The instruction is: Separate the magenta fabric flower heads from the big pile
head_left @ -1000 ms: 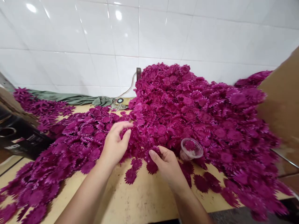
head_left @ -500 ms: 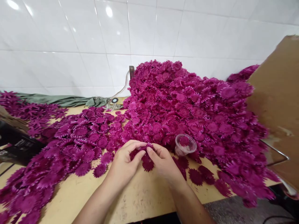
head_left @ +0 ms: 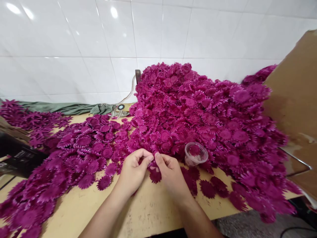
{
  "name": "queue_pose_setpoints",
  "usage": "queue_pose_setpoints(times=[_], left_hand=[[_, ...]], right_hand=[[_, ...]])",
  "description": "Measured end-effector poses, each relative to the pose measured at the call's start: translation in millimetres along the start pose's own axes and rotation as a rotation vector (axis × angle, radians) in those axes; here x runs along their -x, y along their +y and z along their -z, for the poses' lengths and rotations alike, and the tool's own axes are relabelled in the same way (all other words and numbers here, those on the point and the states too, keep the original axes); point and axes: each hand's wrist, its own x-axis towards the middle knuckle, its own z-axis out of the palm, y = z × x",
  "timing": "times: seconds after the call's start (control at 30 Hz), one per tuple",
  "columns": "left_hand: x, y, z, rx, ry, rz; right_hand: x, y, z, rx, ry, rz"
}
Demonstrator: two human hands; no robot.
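Note:
My left hand [head_left: 133, 170] and my right hand [head_left: 170, 173] meet at the middle of the wooden table [head_left: 148, 211], fingertips pinched together on one magenta fabric flower [head_left: 155, 172]. They work at the front foot of a big heap of magenta flowers [head_left: 198, 112]. A lower spread of the same flowers [head_left: 81, 148] lies to the left of my left hand. A small clear plastic cup [head_left: 196, 153] lies in the heap just right of my right hand. A few flat single flowers [head_left: 213, 188] lie on the bare wood near my right wrist.
A cardboard sheet [head_left: 294, 99] leans at the right edge. A black box [head_left: 17, 158] sits at the far left. Green cloth [head_left: 71, 107] and a cable run along the white tiled wall [head_left: 123, 49]. The table's front edge is just below my forearms.
My left hand came back from the left flower spread and joined my right hand. Both now pinch one flower, pulled a little toward me from the heap.

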Motion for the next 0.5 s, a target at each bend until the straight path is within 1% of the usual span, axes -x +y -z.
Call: queue_pose_setpoints(times=[0.03,0.07,0.1,0.17,0.2,0.23,0.27,0.3,0.37,0.47,0.5], left_hand=[[-4,-1,2,0.049,0.051,0.012],[-10,-3,7,0.102,0.132,0.021],[-17,-4,12,0.154,0.236,0.025],[-31,-5,27,0.239,0.496,0.009],[-38,-5,34,0.265,0.571,-0.003],[-44,-3,39,0.250,0.607,-0.037],[-48,-2,43,0.208,0.573,-0.057],[-52,0,45,0.148,0.511,-0.073],[-53,2,43,-0.014,0.404,-0.114],[-44,4,33,-0.270,0.376,-0.228],[-38,5,29,-0.333,0.346,-0.267]], right_hand=[[2,-2,-1,0.012,0.009,0.029],[5,-3,-2,0.033,0.016,0.067],[8,-5,-3,0.053,0.018,0.110],[13,-8,-2,0.079,0.004,0.171],[15,-8,-1,0.078,-0.006,0.183],[15,-8,1,0.073,-0.011,0.186],[15,-7,3,0.066,-0.011,0.184],[13,-7,5,0.057,-0.007,0.182],[9,-5,9,0.030,0.011,0.179],[3,-3,12,-0.021,0.044,0.154],[1,-2,12,-0.045,0.054,0.128]])
